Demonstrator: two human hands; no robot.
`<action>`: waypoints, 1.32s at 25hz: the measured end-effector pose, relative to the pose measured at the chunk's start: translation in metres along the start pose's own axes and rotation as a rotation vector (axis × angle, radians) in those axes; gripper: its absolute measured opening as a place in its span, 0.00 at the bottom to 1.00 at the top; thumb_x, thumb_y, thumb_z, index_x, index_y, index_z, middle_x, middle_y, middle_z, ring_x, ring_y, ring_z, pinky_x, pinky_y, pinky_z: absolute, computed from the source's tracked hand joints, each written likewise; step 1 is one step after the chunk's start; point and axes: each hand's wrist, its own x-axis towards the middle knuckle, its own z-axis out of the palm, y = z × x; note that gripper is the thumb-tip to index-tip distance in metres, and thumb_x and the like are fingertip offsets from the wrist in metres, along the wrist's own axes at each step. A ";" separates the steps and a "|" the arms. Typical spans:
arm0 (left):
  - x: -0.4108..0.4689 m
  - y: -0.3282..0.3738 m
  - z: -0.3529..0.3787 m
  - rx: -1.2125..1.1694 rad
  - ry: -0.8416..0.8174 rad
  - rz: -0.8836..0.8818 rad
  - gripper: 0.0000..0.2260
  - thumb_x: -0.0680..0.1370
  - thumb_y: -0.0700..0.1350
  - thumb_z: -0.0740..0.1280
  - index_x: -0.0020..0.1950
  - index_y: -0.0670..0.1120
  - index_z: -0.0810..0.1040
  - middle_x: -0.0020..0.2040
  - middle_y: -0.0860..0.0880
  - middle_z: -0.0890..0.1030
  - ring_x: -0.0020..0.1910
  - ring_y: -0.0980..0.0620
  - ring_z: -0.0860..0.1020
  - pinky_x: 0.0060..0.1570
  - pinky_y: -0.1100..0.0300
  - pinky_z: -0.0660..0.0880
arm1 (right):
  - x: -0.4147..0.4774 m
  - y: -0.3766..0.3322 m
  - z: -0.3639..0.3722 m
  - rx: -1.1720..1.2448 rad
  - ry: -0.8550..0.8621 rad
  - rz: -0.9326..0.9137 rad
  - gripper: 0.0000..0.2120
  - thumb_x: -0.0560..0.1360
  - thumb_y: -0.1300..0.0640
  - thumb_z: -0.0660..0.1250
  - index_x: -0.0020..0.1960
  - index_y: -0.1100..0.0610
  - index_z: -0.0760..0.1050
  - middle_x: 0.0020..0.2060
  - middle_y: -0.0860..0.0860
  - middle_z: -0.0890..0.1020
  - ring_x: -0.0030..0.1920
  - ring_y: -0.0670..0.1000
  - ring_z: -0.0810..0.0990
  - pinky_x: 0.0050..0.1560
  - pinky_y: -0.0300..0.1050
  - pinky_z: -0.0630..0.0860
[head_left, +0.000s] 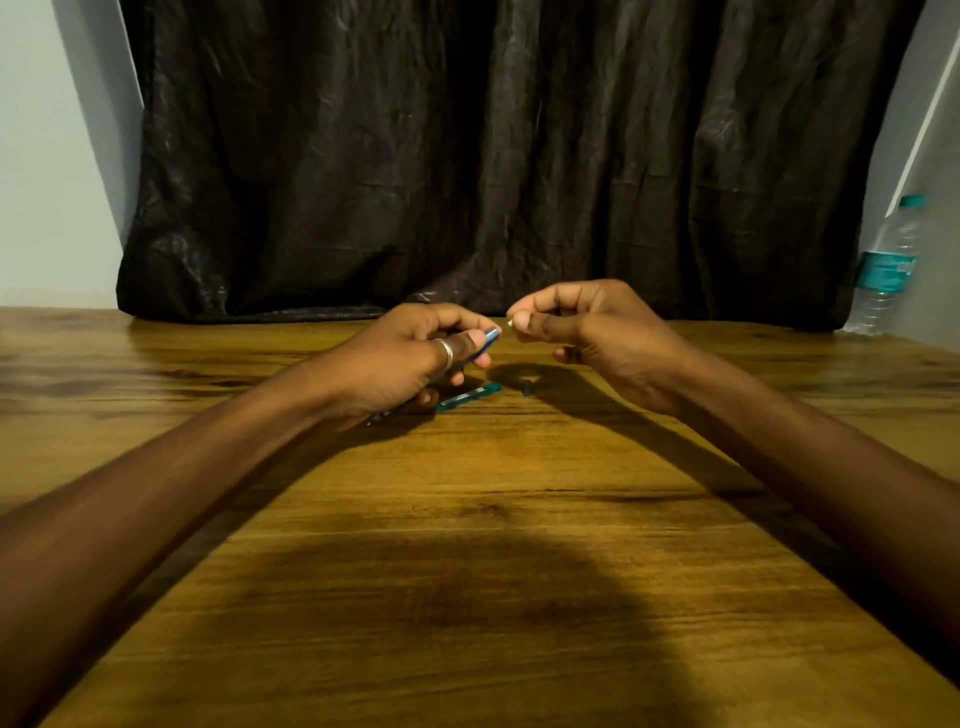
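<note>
My left hand (410, 358), with a ring on the thumb, grips a blue pen barrel (491, 336) whose open end points right. My right hand (587, 332) is just right of it and pinches a tiny whitish part (510, 322) between thumb and forefinger, close to the barrel's end but apart from it. On the wooden table (467, 519) below the hands lies a teal pen piece (467, 397), and a small dark piece (528, 387) stands to its right. Another thin dark part (376, 418) peeks out under my left wrist.
A dark crumpled curtain (493, 156) hangs at the table's far edge. A clear plastic water bottle (885, 270) with a teal cap and label stands at the far right by the wall.
</note>
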 end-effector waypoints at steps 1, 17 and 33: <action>0.001 0.000 0.000 -0.024 0.004 -0.004 0.08 0.83 0.45 0.64 0.59 0.52 0.81 0.44 0.54 0.86 0.35 0.63 0.78 0.27 0.67 0.71 | 0.000 0.000 0.001 0.005 -0.006 -0.008 0.04 0.75 0.60 0.72 0.48 0.53 0.84 0.41 0.49 0.84 0.45 0.43 0.79 0.43 0.41 0.68; 0.000 -0.002 -0.002 -0.076 -0.015 0.007 0.08 0.83 0.44 0.65 0.58 0.51 0.82 0.46 0.53 0.87 0.37 0.60 0.78 0.27 0.66 0.71 | 0.000 0.001 0.004 -0.065 -0.057 -0.098 0.04 0.78 0.62 0.70 0.49 0.56 0.83 0.41 0.51 0.85 0.41 0.41 0.80 0.36 0.33 0.71; -0.001 -0.002 0.000 0.034 -0.009 0.027 0.08 0.82 0.42 0.65 0.59 0.48 0.80 0.49 0.48 0.85 0.33 0.66 0.78 0.26 0.70 0.70 | 0.002 0.001 0.006 -0.303 -0.129 -0.180 0.04 0.79 0.62 0.68 0.50 0.58 0.82 0.42 0.56 0.85 0.42 0.48 0.78 0.45 0.42 0.73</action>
